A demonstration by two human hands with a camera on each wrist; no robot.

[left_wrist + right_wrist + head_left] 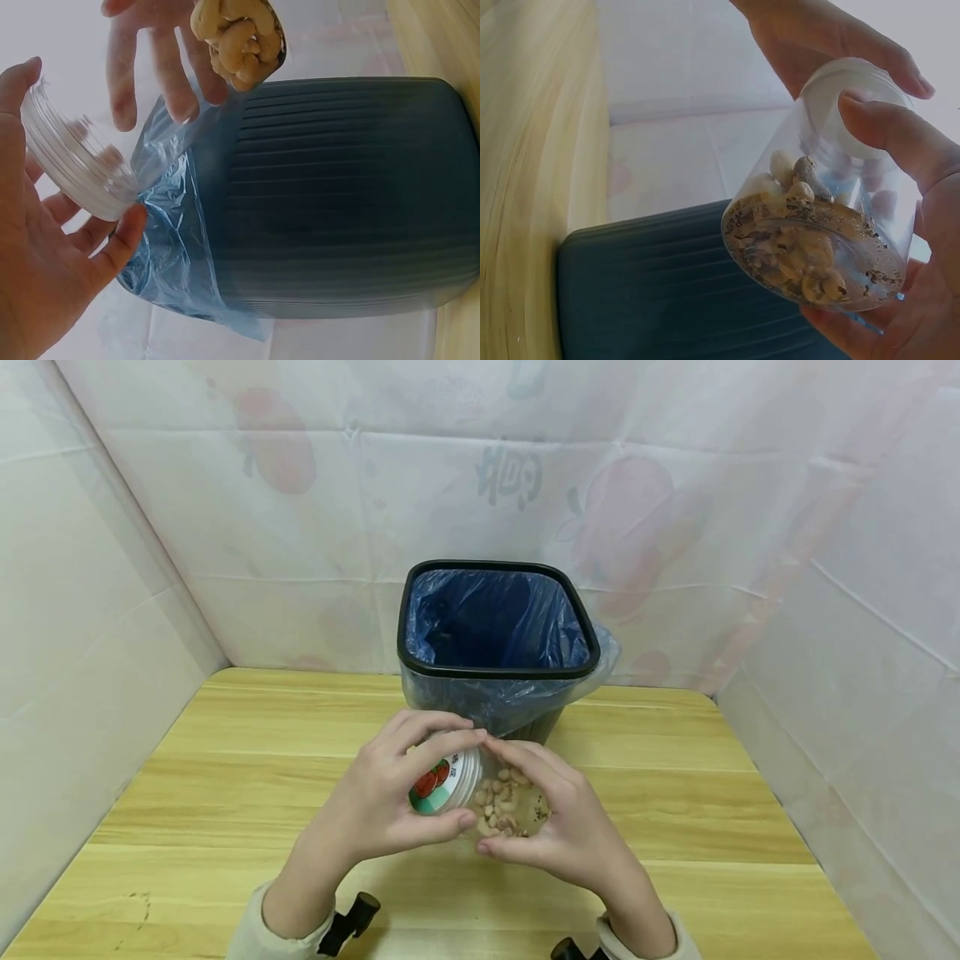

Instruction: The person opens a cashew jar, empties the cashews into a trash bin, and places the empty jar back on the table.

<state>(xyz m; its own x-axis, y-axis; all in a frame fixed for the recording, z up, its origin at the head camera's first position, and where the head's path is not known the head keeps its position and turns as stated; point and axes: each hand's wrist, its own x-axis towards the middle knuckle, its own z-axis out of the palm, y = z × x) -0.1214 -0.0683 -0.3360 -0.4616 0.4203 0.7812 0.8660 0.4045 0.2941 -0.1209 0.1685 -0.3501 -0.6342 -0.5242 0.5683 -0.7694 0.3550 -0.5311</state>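
Observation:
A clear plastic jar [776, 169] with cashew nuts [501, 802] in it is held up, tilted on its side, over the front of the table. My right hand [558, 814] grips the jar's body, its thumb on the near side and fingers over the far side. At the jar's mouth is a round lid [444, 783] with a red fruit picture. My left hand [386, 793] holds this lid between thumb and fingers. Dark crumbs [742, 217] cling near the jar's base in the right wrist view. Fingertips of both hands meet above the jar.
Right behind the hands stands a dark ribbed bin [345, 195] with a black rim [498, 672] and a blue bag liner [517, 618], some of it hanging outside. It stands on a light wooden table [247, 793] below pale printed curtains [450, 485] on three sides.

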